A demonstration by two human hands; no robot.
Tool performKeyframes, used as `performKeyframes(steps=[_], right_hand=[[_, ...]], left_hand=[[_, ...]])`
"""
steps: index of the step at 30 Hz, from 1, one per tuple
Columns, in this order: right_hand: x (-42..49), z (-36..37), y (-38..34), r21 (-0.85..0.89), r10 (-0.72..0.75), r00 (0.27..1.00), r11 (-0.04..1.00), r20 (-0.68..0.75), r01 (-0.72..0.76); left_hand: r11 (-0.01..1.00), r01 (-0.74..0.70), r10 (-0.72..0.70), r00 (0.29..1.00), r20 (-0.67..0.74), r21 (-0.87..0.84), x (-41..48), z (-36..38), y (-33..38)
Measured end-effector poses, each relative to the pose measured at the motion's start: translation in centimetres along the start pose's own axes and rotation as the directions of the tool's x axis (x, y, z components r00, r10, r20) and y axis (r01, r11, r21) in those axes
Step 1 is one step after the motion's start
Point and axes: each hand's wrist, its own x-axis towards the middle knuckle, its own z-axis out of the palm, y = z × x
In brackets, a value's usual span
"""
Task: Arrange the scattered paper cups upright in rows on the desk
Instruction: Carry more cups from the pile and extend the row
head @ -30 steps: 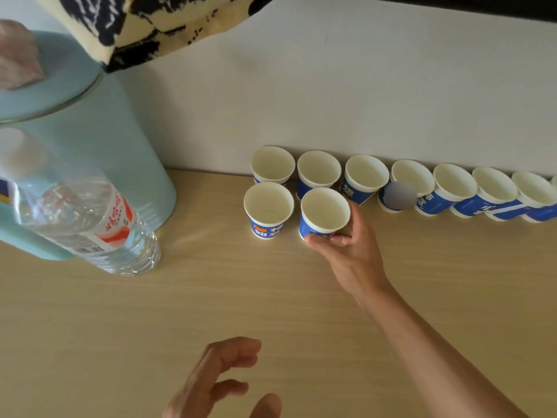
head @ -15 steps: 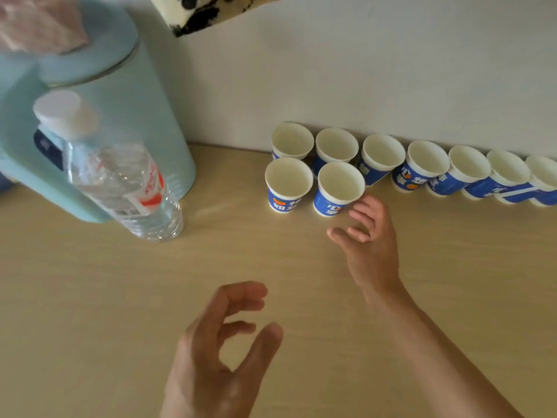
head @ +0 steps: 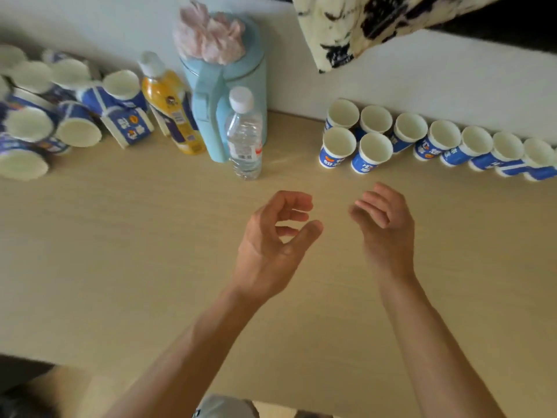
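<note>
The right hand (head: 384,224) has let go of the newest cup (head: 372,152), now upright in the front row near the desk's (head: 120,267) back edge. It hovers empty, loosely curled (the left hand (head: 271,245) likewise); the tumbled cups (head: 60,116) wait at the back-left corner.

Crops, blur and occlusions, head view.
At left, the cup heap (head: 78,134) is blurred and cut by the left edge, so no count is possible. The back cup row (head: 476,141) runs off the right edge, with the last cup only partly shown. The water bottle (head: 244,140) hides the lower front of the blue kettle (head: 253,73). Print on cups and labels is illegible. The patterned cloth (head: 346,25) is cropped at the top.
</note>
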Motion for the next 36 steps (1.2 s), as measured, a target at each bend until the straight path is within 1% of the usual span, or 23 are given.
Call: performKeyframes(steps=[3, 5, 10, 15, 21, 25, 30, 36], right_hand=[[-4.7, 1.2, -4.0, 0.099, 0.025, 0.999, 0.995, 0.045, -0.029], [-7.9, 2.0, -6.5, 0.137, 0.034, 0.995, 0.989, 0.094, -0.047], [-14.3, 3.5, -9.7, 0.190, 0.027, 0.981, 0.980, 0.193, -0.065], [-19.0, 3.6, -10.6, 0.177, 0.005, 0.953, 0.982, 0.304, -0.062], [-22.8, 3.2, -10.3, 0.184, -0.005, 0.939, 0.981, 0.345, -0.062], [-24.8, 4.0, -9.8, 0.197, 0.006, 0.931, 0.977, 0.364, -0.084], [-26.2, 5.1, -10.4, 0.236, -0.006, 0.930, 0.968, 0.367, -0.087], [-25.3, 7.2, -10.4, 0.240, 0.000, 0.948, 0.967, 0.320, -0.081]], left_hand=[[1.000, -0.001, 0.001, 1.000, 0.023, -0.021, -2.4, -1.8, 2.7], [0.999, -0.026, 0.026, 1.000, 0.014, -0.023, -4.3, -3.2, 4.5], [0.996, -0.030, 0.023, 0.996, -0.085, -0.083, -8.9, -6.1, 7.1], [0.993, -0.046, 0.025, 0.982, -0.186, -0.109, -14.2, -8.2, 8.6], [0.996, -0.062, 0.042, 0.966, -0.255, -0.070, -20.7, -11.1, 9.7], [0.997, -0.068, 0.058, 0.958, -0.281, -0.026, -23.0, -13.3, 10.0], [0.998, -0.067, 0.059, 0.957, -0.283, -0.018, -23.3, -15.2, 10.0], [0.997, -0.067, 0.058, 0.974, -0.219, -0.032, -20.6, -17.3, 9.5]])
